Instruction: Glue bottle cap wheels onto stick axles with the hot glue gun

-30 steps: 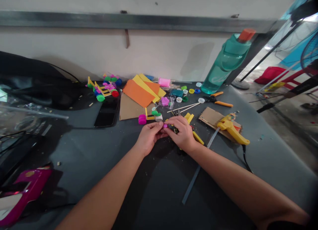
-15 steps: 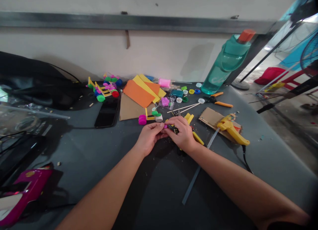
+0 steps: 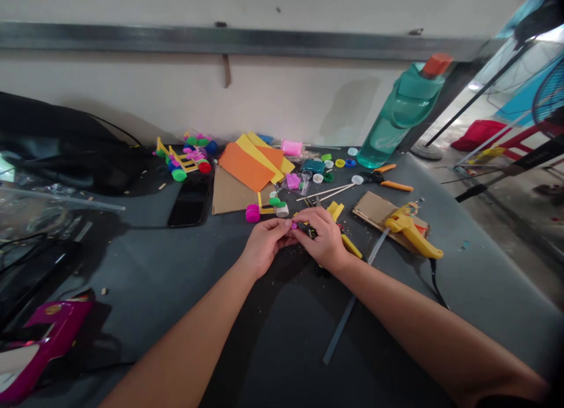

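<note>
Both hands meet over the middle of the table. Between their fingertips is a small purple piece [image 3: 294, 225], mostly covered, so its kind does not show. My left hand [image 3: 265, 243] pinches it from the left with thumb and fingers. My right hand [image 3: 321, 234] closes on it from the other side. Under and beside the right hand lie pliers with yellow-and-black handles [image 3: 351, 246], partly hidden. Just beyond the left hand stands a small model [image 3: 267, 208] with pink, white and green round parts on a yellow frame.
A yellow glue gun [image 3: 412, 231] lies on cardboard at right, its clear glue stick [image 3: 339, 328] reaching toward me. Orange-handled pliers [image 3: 394, 185], bottle caps [image 3: 340, 162] and a green bottle [image 3: 399, 114] stand behind. Left are a phone [image 3: 189, 202], a colourful model [image 3: 187, 155] and a magenta device [image 3: 53, 331].
Almost nothing differs. Both hands keep their hold on the purple piece, with at most a slight shift of the right fingers.
</note>
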{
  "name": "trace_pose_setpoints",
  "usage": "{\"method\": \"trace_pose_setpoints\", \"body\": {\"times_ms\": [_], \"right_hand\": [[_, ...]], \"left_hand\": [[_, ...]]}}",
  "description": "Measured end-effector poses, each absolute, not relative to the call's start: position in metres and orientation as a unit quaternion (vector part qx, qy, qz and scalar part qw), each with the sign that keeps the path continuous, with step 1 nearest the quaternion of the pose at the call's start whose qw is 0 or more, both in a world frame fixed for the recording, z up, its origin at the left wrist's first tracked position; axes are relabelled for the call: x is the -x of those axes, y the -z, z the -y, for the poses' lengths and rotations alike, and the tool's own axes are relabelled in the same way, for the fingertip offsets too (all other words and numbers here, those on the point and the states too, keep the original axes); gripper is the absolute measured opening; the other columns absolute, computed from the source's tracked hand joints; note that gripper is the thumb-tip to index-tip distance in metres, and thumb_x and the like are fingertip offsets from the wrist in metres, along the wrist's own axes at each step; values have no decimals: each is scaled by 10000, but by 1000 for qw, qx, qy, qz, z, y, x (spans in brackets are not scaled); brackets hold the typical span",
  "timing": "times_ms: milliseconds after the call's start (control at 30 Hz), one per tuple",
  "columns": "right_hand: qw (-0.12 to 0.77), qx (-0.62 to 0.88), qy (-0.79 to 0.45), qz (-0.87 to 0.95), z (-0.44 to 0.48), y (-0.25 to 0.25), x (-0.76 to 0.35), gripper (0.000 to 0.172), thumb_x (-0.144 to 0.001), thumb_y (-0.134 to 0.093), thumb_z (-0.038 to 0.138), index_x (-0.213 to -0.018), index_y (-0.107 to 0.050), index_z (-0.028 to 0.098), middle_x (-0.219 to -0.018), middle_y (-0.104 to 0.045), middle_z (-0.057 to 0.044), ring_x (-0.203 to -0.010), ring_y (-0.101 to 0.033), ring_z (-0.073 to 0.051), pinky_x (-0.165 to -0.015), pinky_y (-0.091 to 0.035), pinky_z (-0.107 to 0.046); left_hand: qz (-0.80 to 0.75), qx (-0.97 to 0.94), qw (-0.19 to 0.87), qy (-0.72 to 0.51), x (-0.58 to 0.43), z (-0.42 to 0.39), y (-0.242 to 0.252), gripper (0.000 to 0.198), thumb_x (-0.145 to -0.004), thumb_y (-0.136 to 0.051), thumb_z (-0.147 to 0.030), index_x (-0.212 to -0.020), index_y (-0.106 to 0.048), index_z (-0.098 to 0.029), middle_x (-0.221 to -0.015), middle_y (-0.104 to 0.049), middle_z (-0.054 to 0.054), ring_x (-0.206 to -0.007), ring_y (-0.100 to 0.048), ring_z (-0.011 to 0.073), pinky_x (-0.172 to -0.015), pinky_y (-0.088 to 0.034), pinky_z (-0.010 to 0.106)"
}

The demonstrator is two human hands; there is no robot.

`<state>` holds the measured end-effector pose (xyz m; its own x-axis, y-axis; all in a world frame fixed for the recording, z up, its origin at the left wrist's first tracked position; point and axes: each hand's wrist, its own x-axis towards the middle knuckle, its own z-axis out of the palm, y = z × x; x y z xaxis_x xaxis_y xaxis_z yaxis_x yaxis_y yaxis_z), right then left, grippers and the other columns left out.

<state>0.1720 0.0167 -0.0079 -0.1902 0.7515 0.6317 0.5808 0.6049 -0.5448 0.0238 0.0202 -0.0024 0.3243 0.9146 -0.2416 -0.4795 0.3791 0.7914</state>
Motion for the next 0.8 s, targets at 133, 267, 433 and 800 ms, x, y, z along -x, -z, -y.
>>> {"method": "trace_pose_setpoints", "body": {"times_ms": [133,267,433,800], "right_hand": [[462,429,-98,770,-16,9,-171,174,-782,-620,251,-954,-619,223,-921,-635,-49,-925,-573,-210,-821,-456,-389],[463,428,-92,770,-17,9,-171,128,-802,-589,226,-924,-628,223,-901,-642,-48,-901,-581,-205,-814,-457,-386],[463,438,-91,765,-17,8,-171,107,-797,-594,233,-898,-626,225,-892,-638,-47,-894,-581,-206,-808,-460,-389],[466,431,-83,768,-18,9,-171,95,-796,-599,228,-885,-629,213,-880,-643,-51,-881,-583,-203,-800,-460,-386]], "left_hand": [[-351,-306,751,-468,-24,-20,3,176,-658,-741,-264,-685,-662,-109,-667,-614,2,-626,-563,84,-655,-489,240],[-348,-304,752,-470,-24,-20,3,199,-691,-715,-300,-707,-666,-108,-657,-613,11,-630,-569,98,-663,-497,264],[-349,-310,754,-463,-23,-20,2,185,-672,-731,-282,-700,-668,-110,-669,-623,17,-646,-579,104,-686,-498,271],[-348,-306,753,-467,-24,-21,5,200,-685,-721,-295,-708,-664,-105,-671,-620,23,-651,-578,112,-675,-500,279]]}}
